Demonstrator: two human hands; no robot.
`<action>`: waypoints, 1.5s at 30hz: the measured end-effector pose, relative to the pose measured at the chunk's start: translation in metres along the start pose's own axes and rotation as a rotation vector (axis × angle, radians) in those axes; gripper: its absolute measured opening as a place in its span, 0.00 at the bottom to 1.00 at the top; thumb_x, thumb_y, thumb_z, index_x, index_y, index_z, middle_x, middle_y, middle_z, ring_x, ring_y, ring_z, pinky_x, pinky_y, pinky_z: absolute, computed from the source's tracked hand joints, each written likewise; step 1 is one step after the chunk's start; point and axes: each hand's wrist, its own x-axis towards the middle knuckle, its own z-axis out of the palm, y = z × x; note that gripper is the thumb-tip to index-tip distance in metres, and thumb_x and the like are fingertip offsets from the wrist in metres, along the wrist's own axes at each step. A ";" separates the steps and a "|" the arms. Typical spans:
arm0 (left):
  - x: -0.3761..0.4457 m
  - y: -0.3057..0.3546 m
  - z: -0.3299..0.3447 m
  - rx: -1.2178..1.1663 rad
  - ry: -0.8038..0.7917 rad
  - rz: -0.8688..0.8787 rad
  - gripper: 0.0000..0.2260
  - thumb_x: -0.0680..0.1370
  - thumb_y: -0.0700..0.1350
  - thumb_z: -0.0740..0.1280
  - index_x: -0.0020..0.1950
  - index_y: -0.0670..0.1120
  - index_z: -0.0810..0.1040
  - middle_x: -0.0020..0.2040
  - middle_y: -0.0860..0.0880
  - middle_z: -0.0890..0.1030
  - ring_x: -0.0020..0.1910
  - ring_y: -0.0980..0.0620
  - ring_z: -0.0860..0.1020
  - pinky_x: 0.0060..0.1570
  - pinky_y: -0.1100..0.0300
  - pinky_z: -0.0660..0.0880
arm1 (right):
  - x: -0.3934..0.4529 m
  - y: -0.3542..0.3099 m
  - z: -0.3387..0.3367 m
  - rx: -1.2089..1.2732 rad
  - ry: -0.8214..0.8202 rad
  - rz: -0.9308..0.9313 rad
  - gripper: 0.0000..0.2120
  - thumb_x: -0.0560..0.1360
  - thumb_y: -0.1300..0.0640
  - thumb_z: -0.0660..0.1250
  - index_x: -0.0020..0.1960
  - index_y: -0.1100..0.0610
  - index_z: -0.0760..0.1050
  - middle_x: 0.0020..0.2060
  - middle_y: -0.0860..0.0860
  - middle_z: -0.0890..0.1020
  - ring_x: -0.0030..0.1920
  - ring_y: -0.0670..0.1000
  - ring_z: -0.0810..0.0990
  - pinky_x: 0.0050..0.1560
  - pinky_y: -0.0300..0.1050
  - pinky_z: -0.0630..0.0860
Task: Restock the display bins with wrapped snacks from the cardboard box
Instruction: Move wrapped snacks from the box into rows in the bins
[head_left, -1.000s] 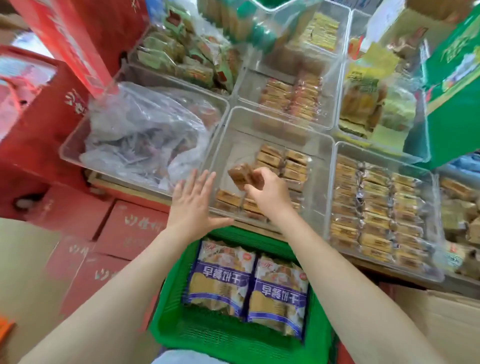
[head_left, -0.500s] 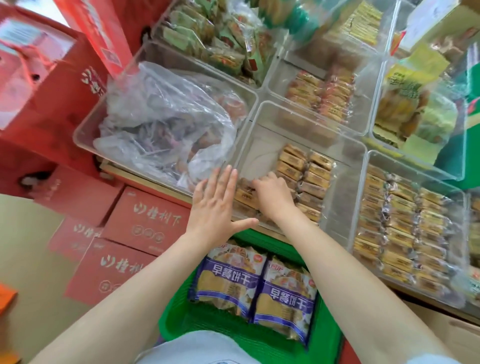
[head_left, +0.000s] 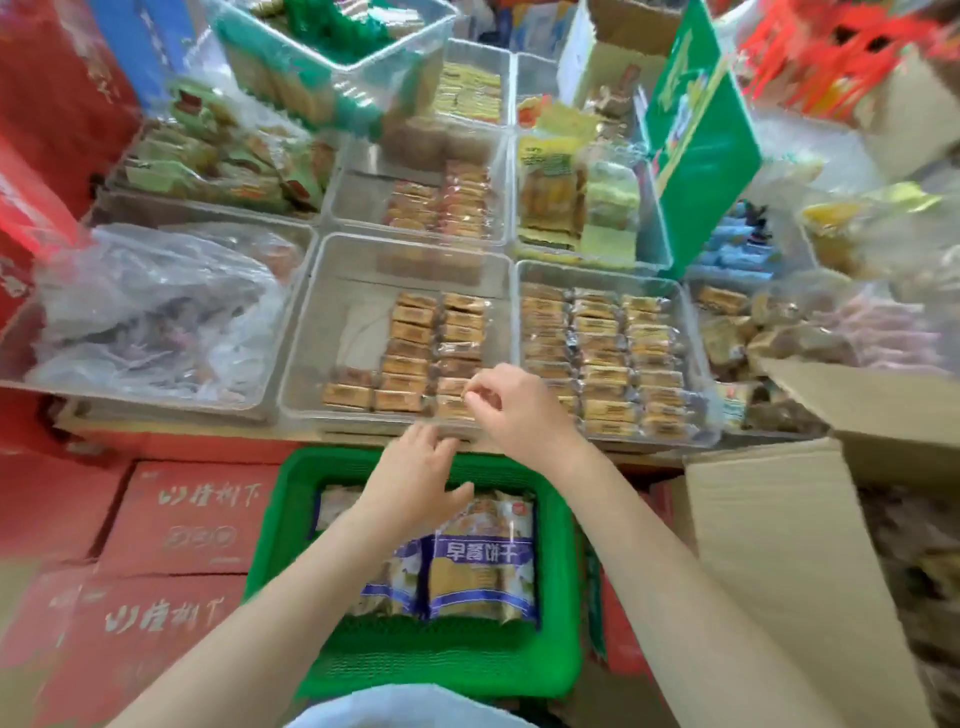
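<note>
A wrapped snack (head_left: 451, 406) in the clear bin (head_left: 332, 291) is being touched by the right hand (head_left: 511, 408), fingers curled; the left hand (head_left: 415, 480) is being held open, fingers relaxed.

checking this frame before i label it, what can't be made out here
- Head view: whether the right hand pinches a snack; its curled fingers hide the tips.
- Head view: what fills the cardboard box; the right edge cuts it off and motion blur smears it.
- Head view: what lies in the clear plastic bag; crumpled film hides it.
- Head view: print on the wrapped snacks; too small.
</note>
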 end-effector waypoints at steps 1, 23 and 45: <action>0.000 0.031 0.001 -0.039 -0.032 0.059 0.24 0.81 0.60 0.61 0.74 0.50 0.71 0.72 0.48 0.72 0.69 0.48 0.72 0.68 0.52 0.70 | -0.023 0.015 -0.019 0.011 0.065 0.005 0.09 0.82 0.56 0.62 0.53 0.57 0.81 0.47 0.50 0.77 0.46 0.47 0.75 0.45 0.40 0.71; 0.013 0.436 0.099 -0.386 0.332 -0.160 0.38 0.79 0.45 0.65 0.82 0.56 0.46 0.82 0.50 0.56 0.69 0.45 0.73 0.55 0.55 0.70 | -0.231 0.415 -0.154 -0.159 -0.487 0.509 0.31 0.82 0.53 0.61 0.82 0.45 0.52 0.77 0.57 0.62 0.66 0.60 0.74 0.64 0.50 0.76; 0.012 0.441 0.102 -0.363 0.345 -0.154 0.35 0.80 0.45 0.65 0.81 0.59 0.51 0.81 0.53 0.57 0.53 0.58 0.71 0.42 0.62 0.70 | -0.239 0.402 -0.213 0.730 -0.195 0.292 0.33 0.77 0.61 0.71 0.75 0.38 0.65 0.56 0.52 0.81 0.52 0.52 0.83 0.51 0.50 0.83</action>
